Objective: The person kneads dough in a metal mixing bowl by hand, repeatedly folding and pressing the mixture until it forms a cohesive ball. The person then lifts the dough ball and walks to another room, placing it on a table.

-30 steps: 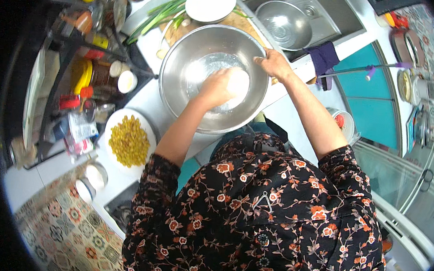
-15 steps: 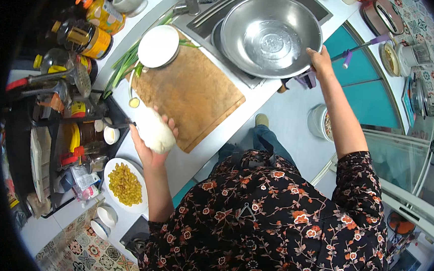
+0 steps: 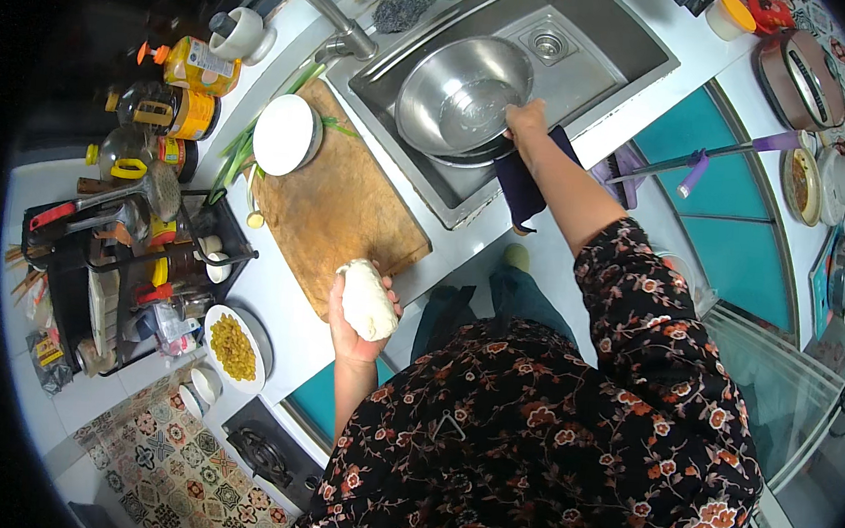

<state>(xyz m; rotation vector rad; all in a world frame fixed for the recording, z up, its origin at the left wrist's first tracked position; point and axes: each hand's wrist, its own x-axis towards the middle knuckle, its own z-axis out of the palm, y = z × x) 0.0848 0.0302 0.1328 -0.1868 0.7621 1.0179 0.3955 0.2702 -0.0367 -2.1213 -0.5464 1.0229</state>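
Observation:
A pale lump of dough rests in my left hand, whose fingers curl round its sides just off the near edge of the wooden cutting board. My right hand grips the near right rim of a large steel basin. The basin sits low in the sink, with some wetness shining on its bottom. Part of another dark-rimmed vessel shows beneath it. On the board's far left corner stands a white bowl, with green onions lying beside and behind it.
A white dish of small yellow pieces stands at the left, near the stove. Bottles and a rack of utensils line the left side. The faucet reaches over the sink corner; a dark cloth hangs at its front edge.
The basin has gone down into the sink, with my right hand still on its rim. My left hand has brought the dough right, toward my body. The view has shifted.

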